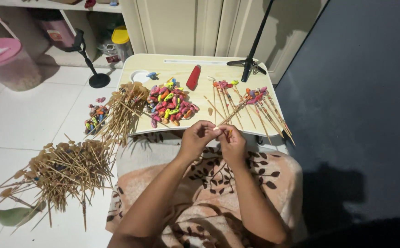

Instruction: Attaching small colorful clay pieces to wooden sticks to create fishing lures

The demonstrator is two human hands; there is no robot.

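A thin wooden skewer [222, 125] is pinched between both hands just off the near edge of the small folding table [209, 69], above the person's lap; its far end slants up toward one o'clock, into the bundle of finished skewers.

The left hand [196, 138] is curled nearly closed, fingertips pressed together on a small pale piece at the skewer's near end. The right hand [232, 143] meets it from three o'clock, also curled tight, with thumb and forefinger gripping the stick, where a touch of orange shows. Both forearms rise from six o'clock, elbows apart, wrists converging.

At eleven o'clock from the hands lies a heap of coloured balloons [170, 103]; at one o'clock, balloon-tipped skewers [255, 103] fan out. A red cylinder [193, 77] lies at twelve. Bare skewers [124, 110] overhang the table's left edge, with a larger pile [67, 170] on the white floor at nine o'clock.
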